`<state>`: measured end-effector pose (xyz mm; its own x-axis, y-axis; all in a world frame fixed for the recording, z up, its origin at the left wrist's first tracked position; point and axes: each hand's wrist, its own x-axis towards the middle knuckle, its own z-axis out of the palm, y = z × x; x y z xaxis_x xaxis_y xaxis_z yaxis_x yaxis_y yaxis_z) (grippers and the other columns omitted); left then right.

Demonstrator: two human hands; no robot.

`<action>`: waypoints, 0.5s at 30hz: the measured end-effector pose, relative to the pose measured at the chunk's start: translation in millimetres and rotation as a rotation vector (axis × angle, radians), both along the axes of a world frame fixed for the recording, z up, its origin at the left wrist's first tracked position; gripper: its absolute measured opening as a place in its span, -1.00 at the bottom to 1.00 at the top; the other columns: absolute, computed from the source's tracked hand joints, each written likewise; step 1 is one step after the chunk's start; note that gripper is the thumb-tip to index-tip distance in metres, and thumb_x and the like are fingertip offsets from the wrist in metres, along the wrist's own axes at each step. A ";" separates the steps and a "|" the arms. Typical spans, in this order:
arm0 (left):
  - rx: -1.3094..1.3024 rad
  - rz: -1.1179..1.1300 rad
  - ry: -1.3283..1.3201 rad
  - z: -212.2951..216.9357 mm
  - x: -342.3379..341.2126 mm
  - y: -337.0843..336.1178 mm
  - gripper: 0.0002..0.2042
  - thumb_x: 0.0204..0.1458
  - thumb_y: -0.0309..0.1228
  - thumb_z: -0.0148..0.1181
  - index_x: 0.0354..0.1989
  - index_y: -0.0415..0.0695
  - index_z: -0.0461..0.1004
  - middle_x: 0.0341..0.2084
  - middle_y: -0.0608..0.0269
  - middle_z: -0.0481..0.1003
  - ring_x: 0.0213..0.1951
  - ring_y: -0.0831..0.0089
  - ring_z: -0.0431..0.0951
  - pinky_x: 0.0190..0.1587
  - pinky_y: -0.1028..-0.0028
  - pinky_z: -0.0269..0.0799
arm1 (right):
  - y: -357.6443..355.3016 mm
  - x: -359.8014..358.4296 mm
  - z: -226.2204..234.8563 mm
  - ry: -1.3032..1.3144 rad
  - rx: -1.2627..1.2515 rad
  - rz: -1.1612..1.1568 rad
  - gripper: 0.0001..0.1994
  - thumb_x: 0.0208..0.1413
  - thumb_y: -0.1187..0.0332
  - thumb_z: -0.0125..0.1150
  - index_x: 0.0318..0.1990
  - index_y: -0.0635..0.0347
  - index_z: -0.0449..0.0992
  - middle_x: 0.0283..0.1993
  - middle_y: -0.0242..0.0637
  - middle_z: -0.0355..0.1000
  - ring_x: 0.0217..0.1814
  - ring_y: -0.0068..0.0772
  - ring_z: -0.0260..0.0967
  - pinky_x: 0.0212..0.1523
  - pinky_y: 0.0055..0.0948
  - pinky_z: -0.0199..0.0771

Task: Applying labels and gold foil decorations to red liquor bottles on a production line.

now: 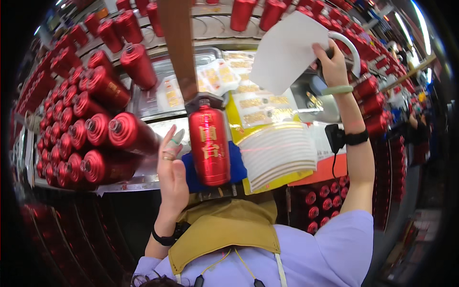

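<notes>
A red bottle [209,148] with gold characters lies on a blue cloth [191,168] in front of me, its neck at a dark holder [204,99] below a brown upright bar [177,45]. My left hand [173,179] is just left of the bottle, fingers stretched out and holding nothing; one finger wears a pale green cover. Raised at the upper right, my right hand [332,64] is closed at the edge of a large white sheet [289,50]. A small black thing is partly hidden in its fingers, and a white curved band [353,48] loops beside it.
Red bottles [131,131] lie stacked at the left; one stands [137,67] near a clear tray [143,103]. Right of the cloth are a stack of white curved sheets [279,155], gold label sheets [265,107] and a metal tray [311,95]. A conveyor [215,28] carries bottles behind.
</notes>
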<state>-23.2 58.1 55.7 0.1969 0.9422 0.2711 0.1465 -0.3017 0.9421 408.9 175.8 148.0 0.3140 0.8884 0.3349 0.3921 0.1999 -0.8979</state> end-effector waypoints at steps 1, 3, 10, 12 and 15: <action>0.001 0.003 0.020 -2.3 -0.1 0.4 -0.22 0.41 0.19 -0.35 0.39 -0.37 0.23 0.44 -0.09 0.17 0.40 0.11 0.27 0.38 0.16 0.24 | -29.3 24.2 -10.1 0.046 -0.012 -0.086 -0.79 0.29 0.34 0.29 -0.04 0.25 0.52 -0.38 -0.43 0.48 -0.48 -0.68 0.36 -0.48 -0.62 0.35; 0.010 0.002 -0.037 -8.2 0.0 2.7 -0.33 0.44 0.07 -0.25 0.35 -0.36 0.30 0.44 -0.08 0.18 0.39 0.12 0.30 0.37 0.19 0.24 | -97.7 72.6 -33.9 0.093 0.017 -0.290 -0.78 0.29 0.36 0.29 -0.01 0.25 0.51 -0.36 -0.43 0.49 -0.47 -0.67 0.38 -0.47 -0.62 0.37; -0.045 -0.039 -0.057 -21.9 3.8 15.7 -0.25 0.43 0.16 -0.39 0.39 -0.36 0.23 0.43 -0.06 0.21 0.38 0.16 0.31 0.38 0.16 0.23 | -375.0 155.1 -106.1 0.223 0.120 -1.287 -0.69 0.20 0.55 0.20 0.10 0.27 0.48 -0.14 -0.11 0.53 -0.47 -0.35 0.47 -0.55 -0.42 0.52; -0.052 -0.072 -0.078 -22.3 7.1 17.6 -0.25 0.44 0.16 -0.39 0.40 -0.33 0.23 0.41 -0.04 0.24 0.39 0.17 0.31 0.40 0.16 0.21 | -424.7 161.4 -118.0 0.266 0.272 -1.434 -0.67 0.19 0.58 0.16 0.11 0.27 0.46 -0.18 -0.09 0.54 -0.50 -0.32 0.46 -0.57 -0.41 0.51; -0.052 -0.056 -0.046 -20.8 11.7 16.4 -0.25 0.44 0.16 -0.43 0.41 -0.34 0.23 0.39 -0.03 0.28 0.41 0.20 0.29 0.41 0.17 0.20 | -460.5 175.1 -143.6 0.363 0.506 -1.630 -0.65 0.12 0.63 0.11 0.09 0.26 0.46 -0.28 -0.10 0.53 -0.52 -0.28 0.46 -0.57 -0.39 0.51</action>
<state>-11.5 74.4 35.0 0.2382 0.9431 0.2320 0.0871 -0.2587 0.9620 584.0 -284.7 4.3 0.8189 -0.5475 0.1720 0.2702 0.1034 -0.9572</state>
